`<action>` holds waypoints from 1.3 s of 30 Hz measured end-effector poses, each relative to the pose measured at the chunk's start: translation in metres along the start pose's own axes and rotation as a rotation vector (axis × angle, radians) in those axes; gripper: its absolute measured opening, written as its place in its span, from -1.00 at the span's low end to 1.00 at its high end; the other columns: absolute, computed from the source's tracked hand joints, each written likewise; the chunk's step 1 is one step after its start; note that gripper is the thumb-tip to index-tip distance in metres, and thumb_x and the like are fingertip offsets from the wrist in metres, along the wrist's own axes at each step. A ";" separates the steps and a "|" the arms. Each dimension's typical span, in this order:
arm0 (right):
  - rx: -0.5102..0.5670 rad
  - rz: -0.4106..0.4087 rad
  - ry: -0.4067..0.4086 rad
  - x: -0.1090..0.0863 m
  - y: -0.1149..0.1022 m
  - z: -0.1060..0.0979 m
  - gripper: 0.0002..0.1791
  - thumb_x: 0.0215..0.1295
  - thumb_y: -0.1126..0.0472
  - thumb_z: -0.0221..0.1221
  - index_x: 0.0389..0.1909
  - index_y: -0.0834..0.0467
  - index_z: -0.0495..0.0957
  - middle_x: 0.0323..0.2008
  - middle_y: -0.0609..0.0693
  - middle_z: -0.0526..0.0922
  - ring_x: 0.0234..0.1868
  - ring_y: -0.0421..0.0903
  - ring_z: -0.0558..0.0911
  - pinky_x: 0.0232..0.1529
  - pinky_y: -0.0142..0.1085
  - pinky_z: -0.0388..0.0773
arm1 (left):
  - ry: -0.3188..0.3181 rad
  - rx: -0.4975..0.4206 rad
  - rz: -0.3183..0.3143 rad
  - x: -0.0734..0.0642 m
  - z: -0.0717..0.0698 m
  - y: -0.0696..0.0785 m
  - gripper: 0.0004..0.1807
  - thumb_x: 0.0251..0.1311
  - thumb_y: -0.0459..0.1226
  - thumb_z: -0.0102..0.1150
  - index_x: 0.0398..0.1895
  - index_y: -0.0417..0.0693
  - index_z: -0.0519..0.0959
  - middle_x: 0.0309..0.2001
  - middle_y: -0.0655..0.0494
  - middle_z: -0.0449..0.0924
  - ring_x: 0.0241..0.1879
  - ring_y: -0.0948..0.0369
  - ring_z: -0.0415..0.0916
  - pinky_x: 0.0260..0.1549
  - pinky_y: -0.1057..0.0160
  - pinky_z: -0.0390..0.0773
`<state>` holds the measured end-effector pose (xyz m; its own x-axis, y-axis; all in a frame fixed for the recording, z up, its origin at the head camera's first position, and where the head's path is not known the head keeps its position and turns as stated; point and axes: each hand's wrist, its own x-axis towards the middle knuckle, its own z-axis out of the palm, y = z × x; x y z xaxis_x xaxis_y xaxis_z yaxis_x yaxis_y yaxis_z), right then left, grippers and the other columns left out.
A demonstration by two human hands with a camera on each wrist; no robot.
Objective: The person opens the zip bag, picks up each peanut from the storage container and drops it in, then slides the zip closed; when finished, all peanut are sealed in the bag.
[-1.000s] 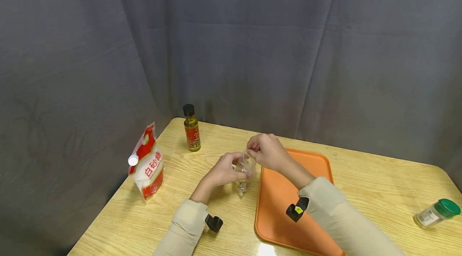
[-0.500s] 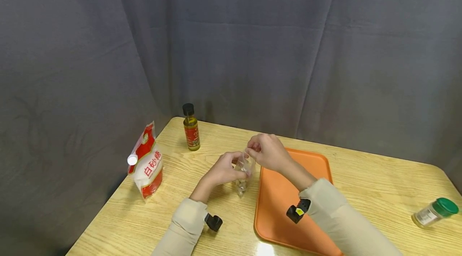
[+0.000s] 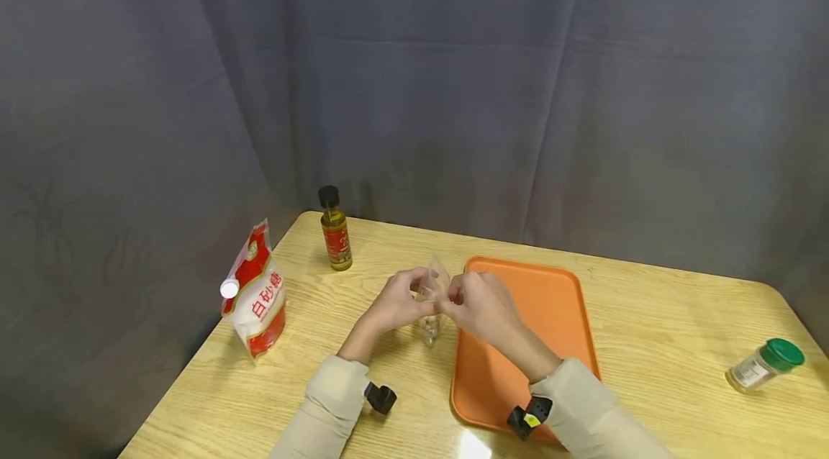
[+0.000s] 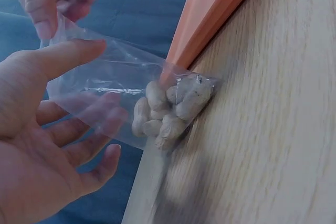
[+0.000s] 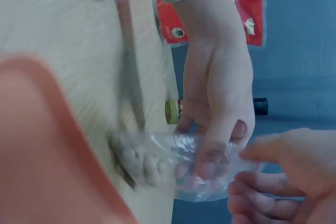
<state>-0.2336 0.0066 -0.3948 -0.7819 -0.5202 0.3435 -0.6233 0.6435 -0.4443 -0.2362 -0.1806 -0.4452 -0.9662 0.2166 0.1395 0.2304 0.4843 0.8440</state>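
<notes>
A clear plastic bag (image 4: pixel 126 72) with several unshelled peanuts (image 4: pixel 156 97) in its bottom stands upright left of the orange tray. My left hand (image 3: pixel 395 304) grips the bag's side in its middle part, thumb in front and fingers behind the film. At the bag's upper part, my right hand (image 3: pixel 484 308) pinches the film between thumb and fingertips, close beside the left thumb. In the left wrist view the bag's lower corner comes right down at the wooden table (image 4: pixel 273 103).
An orange tray (image 3: pixel 550 308) lies just right of the bag, under the right forearm. A red and white sugar pouch (image 3: pixel 262 301) with a white cap and a dark-capped oil bottle (image 3: pixel 337 239) stand at left. A green-lidded spice jar (image 3: pixel 754 371) is at far right.
My right hand has come down from above the bag's top to the level of the left thumb. The left hand keeps its hold. The head view has shifted slightly right.
</notes>
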 end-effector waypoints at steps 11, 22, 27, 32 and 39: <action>0.154 -0.111 0.268 -0.009 0.001 -0.040 -0.93 0.26 0.39 0.23 -0.40 0.25 0.67 -0.47 -0.03 0.61 -0.46 -0.14 0.56 -0.39 -0.18 0.57 | 0.178 -0.195 0.190 -0.002 -0.015 0.029 -0.41 0.21 -0.22 0.38 0.31 -0.04 0.45 0.07 0.04 0.58 0.06 0.12 0.50 0.02 -0.09 0.45; 0.217 -0.085 0.321 -0.035 0.008 -0.076 -0.94 0.35 0.31 0.23 -0.28 0.18 0.68 -0.45 -0.14 0.60 -0.46 -0.23 0.56 -0.37 -0.28 0.55 | 0.330 -0.279 0.378 -0.012 -0.011 0.067 -0.85 0.26 -0.53 0.20 -0.15 -0.37 0.68 -0.23 -0.20 0.69 -0.16 0.17 0.56 -0.06 0.07 0.47; 0.223 -0.087 0.329 -0.040 0.011 -0.080 -0.95 0.34 0.32 0.23 -0.30 0.19 0.66 -0.47 -0.15 0.59 -0.49 -0.23 0.55 -0.39 -0.29 0.54 | 0.307 -0.253 0.392 -0.016 -0.009 0.076 -0.87 0.23 -0.57 0.18 -0.20 -0.41 0.67 -0.24 -0.24 0.68 -0.17 0.13 0.57 -0.06 0.03 0.46; 0.244 -0.082 0.285 -0.041 0.013 -0.086 -0.96 0.31 0.28 0.28 -0.30 0.15 0.69 -0.41 -0.15 0.65 -0.41 -0.20 0.57 -0.30 -0.22 0.53 | 0.300 -0.258 0.438 -0.018 -0.007 0.080 -0.87 0.23 -0.53 0.22 -0.21 -0.33 0.70 -0.23 -0.13 0.70 -0.17 0.14 0.58 -0.08 0.07 0.49; 0.281 -0.130 0.129 -0.029 0.001 -0.085 -0.83 0.24 0.14 0.37 -0.19 0.09 0.74 -0.23 -0.15 0.72 -0.16 -0.14 0.62 -0.07 -0.08 0.51 | 0.238 -0.276 0.495 -0.020 -0.004 0.080 -0.88 0.28 -0.45 0.23 -0.19 -0.28 0.72 -0.22 -0.05 0.71 -0.18 0.12 0.60 -0.07 0.09 0.54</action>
<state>-0.2123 0.0704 -0.3348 -0.7020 -0.5006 0.5066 -0.7049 0.3870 -0.5944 -0.1990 -0.1494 -0.3782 -0.7587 0.1494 0.6340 0.6507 0.1303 0.7480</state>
